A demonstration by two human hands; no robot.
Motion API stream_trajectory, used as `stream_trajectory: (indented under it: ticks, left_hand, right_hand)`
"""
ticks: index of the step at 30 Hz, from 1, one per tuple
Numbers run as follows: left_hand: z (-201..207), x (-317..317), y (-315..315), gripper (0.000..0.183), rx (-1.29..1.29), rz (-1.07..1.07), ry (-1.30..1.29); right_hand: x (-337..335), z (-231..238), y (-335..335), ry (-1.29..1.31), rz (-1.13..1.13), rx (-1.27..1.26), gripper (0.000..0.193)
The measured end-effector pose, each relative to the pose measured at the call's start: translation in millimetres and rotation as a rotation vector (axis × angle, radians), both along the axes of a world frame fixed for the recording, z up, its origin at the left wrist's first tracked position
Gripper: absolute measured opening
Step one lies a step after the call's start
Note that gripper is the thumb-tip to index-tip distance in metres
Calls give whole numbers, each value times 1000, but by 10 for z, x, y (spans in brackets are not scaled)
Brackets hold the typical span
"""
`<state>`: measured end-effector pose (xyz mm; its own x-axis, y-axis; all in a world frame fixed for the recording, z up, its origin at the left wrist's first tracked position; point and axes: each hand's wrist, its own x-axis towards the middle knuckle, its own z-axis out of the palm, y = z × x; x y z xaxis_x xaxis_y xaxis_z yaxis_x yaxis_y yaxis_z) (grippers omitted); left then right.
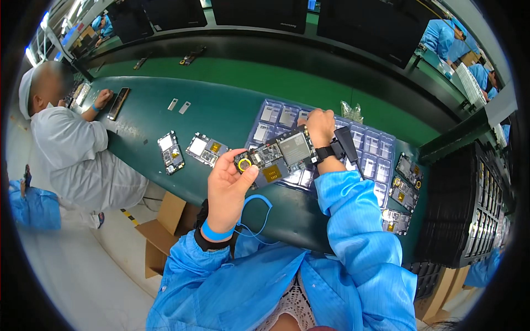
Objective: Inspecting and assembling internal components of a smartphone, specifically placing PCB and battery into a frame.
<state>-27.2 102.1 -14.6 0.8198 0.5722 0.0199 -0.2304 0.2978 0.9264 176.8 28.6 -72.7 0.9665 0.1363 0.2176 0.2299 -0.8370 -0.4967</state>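
Note:
My left hand point(229, 185) grips the end of a dark circuit board point(295, 148), thumb on top beside a yellow ring. The board is tilted above a clear plastic tray point(391, 142) whose pockets hold small silvery metal plates. My right hand point(320, 128) reaches past the board to the tray's far side, fingers curled together; what they pinch, if anything, is hidden. Left of the tray, two more circuit boards point(170, 152) lie on the green bench. Beyond them rest two loose metal plates point(185, 107). Several circuit boards point(403, 193) lie right of the tray.
A blue coiled cord point(264, 197) hangs near my left wrist. Stacked black trays point(450, 209) stand at the right, and a clear plastic bag point(351, 112) lies behind the plate tray. Across the bench's left end, a person in white point(72, 146) sits near a phone point(118, 103). Dark monitors point(259, 14) line the back.

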Motion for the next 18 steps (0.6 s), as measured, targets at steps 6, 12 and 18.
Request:
stream_trajectory:
  ticks: [6,12,18]
  left_hand:
    - [-5,-59,0,31,40,49,-31]
    - [124,-169,127,29,20,342,-199]
    - [99,-168,103,30,-33,397,-202]
  right_hand:
    - [-49,-31,40,-103,35,-59,26]
    - [-156,128,-28,-89,11,-167,35]
    - [-149,52,43,-3,-38,-56,22]
